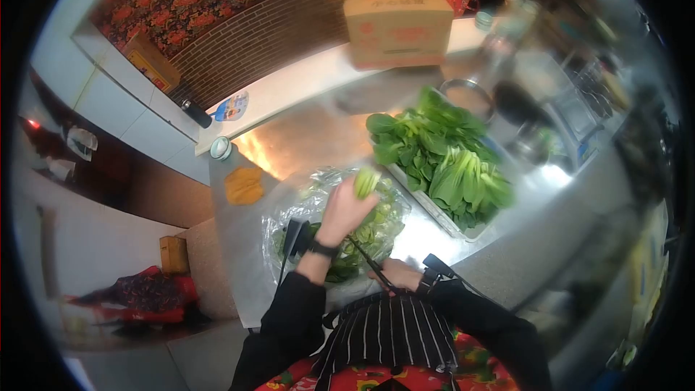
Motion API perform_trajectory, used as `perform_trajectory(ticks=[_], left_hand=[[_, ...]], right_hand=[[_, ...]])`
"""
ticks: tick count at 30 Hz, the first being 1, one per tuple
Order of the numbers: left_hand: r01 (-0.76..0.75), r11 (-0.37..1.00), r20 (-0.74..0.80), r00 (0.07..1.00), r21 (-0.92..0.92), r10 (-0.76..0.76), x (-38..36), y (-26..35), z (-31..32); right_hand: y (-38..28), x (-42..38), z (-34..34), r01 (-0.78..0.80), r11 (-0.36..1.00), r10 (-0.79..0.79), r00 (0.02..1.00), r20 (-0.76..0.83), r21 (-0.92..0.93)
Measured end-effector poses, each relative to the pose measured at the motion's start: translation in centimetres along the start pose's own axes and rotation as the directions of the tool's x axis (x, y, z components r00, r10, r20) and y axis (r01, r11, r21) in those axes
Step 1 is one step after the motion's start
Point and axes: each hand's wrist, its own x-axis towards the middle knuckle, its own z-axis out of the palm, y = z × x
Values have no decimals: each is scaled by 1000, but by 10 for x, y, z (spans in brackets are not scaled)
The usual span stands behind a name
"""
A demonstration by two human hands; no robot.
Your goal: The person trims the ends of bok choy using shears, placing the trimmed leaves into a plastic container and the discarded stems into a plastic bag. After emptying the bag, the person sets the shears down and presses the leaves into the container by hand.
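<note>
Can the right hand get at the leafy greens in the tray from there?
Probably yes: bare counter shows between the right hand and the tray of leafy greens, though the thin dark tool it seems to hold may hinder grasping.

A glossy, crinkled plastic bag (284, 208) lies below the left grip (349, 208) on a smooth, shiny metal surface (241, 264).

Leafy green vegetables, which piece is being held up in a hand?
The pale-green stalk bunch gripped in the bare left hand; the other greens lie in the pale rectangular tray or amid the clear crinkled plastic.
</note>
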Motion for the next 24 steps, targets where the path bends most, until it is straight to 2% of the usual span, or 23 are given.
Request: perform_trajectory(ticks=[2,4,5,6,7,8,9,10,11,12,13,14,15,16,17,18,19,20,21,23,24], left_hand=[[-4,995,16,1000,-97,5,69,40,17],[2,994,22,1000,-111,0,109,35,42],[-175,982,-253,949,77,189,123,20,55],[-287,910,-463,790,299,401,132,15,61],[-249,968,-331,911,35,246,118,30,49],[-134,967,-139,985,-217,105,95,43,33],[-135,964,-135,985,-229,106,84,42,31],[-126,962,-137,986,-243,95,69,35,30],[-108,965,-127,989,-237,79,53,16,22],[33,978,94,995,-204,-14,34,-15,6],[171,975,306,944,-144,-120,19,-44,-10],[206,969,303,940,-133,-158,5,-68,-23],[146,972,384,900,184,-208,-12,-90,-34],[27,883,446,855,469,-263,-20,-108,-44],[41,880,438,856,473,-275,-32,-125,-52],[-54,750,374,889,659,-264,-55,-140,-59],[-139,571,318,921,809,-226,-58,-130,-65],[19,535,264,854,845,-448,-64,-119,-65],[25,533,261,853,846,-453,-67,-118,-62],[-83,354,254,847,931,-467,-74,-117,-60],[-91,357,255,858,930,-445,-77,-128,-59]], right_hand=[[9,3,6,69,997,-70,997,-28,-23],[8,-1,6,60,998,-61,997,-46,-31],[5,-4,2,53,998,-55,997,-56,-42],[3,-11,-2,68,997,-70,996,-62,-28],[4,-12,-7,77,997,-78,994,-71,-15],[9,-13,-10,79,995,-73,994,-85,68],[12,-14,-8,78,985,-65,994,-91,151],[10,-22,-5,55,991,-49,997,-54,123],[25,-11,-10,68,963,-46,995,-92,262],[23,-20,-17,70,964,-49,995,-89,257],[18,-28,-22,71,965,-52,995,-81,252],[26,-24,-22,82,954,-56,994,-96,289],[34,-21,-18,89,941,-55,992,-110,327],[25,-27,-24,60,957,-35,995,-93,283],[17,-37,-29,73,971,-50,993,-104,227],[17,-36,-28,63,972,-42,995,-95,227],[13,-33,-32,59,972,-38,994,-98,227],[9,-34,-34,58,973,-38,995,-91,222],[4,-36,-33,57,973,-39,996,-84,225],[2,-33,-30,58,972,-42,996,-78,227],[3,-29,-29,59,976,-46,997,-66,209]])
